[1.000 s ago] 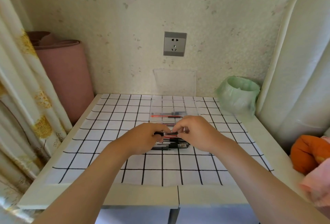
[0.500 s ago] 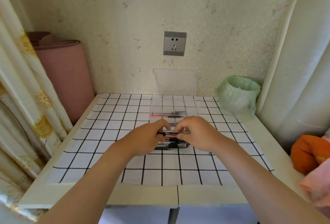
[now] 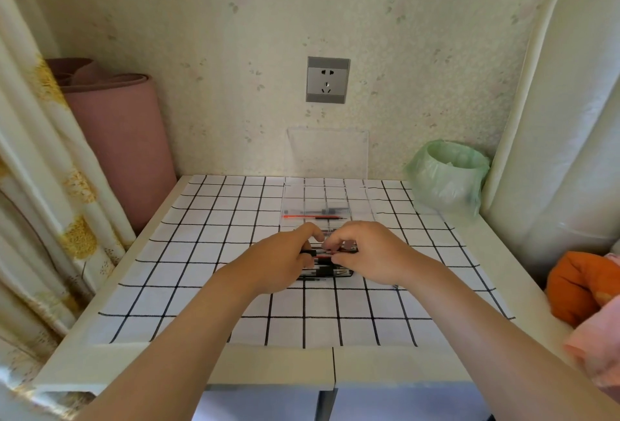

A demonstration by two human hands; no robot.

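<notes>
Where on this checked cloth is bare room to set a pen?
Free: the cloth left of the left hand, and right of the right hand, short of the green-bagged bin. Crowded: the middle, with pens and clear box.

Only two bare forearms and two bare hands show of the person. The left hand (image 3: 285,259) and the right hand (image 3: 365,252) are over the middle of the table (image 3: 268,367). From its near edge to the wrists both forearms are uncovered skin. The fingers (image 3: 310,231) look slender, but they are too small and blurred to show nails or marks.
</notes>
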